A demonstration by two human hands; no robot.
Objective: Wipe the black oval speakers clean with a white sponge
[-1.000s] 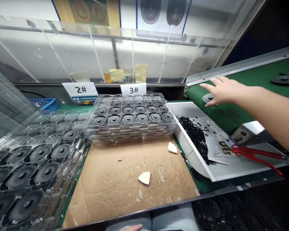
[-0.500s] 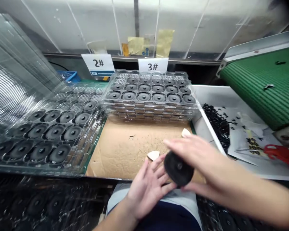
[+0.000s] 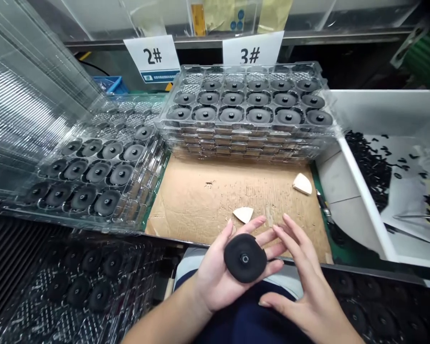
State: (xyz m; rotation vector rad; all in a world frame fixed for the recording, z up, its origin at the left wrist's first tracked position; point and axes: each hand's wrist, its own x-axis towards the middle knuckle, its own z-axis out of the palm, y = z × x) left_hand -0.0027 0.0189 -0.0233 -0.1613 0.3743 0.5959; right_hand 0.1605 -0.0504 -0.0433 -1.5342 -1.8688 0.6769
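Note:
A round black disc (image 3: 238, 268) with a small raised hub at its centre lies on the upturned palm of my left hand (image 3: 215, 282). The fingers of that hand spread out under and beyond the disc, holding it from below. Just to the right is my right hand (image 3: 304, 277), open, thumb and fingers apart and nothing between them. Its fingertips come close to those of my left hand. Beyond the hands, two off-white wedge-shaped pieces, a nearer one (image 3: 243, 214) and a farther one (image 3: 302, 184), lie on the cardboard sheet (image 3: 193, 191).
Stacked clear trays (image 3: 251, 138) of similar discs stand behind the cardboard. More trays (image 3: 129, 200) stand left, with a lower tray (image 3: 75, 310) at front left. Right, a white bin (image 3: 369, 210) holds small black parts. A dark-handled tool (image 3: 326, 210) lies beside the cardboard.
The disc has gone from tilted between both hands to flat on my left palm. My right hand has let go and drawn away. The view has shifted, dipping lower and closer.

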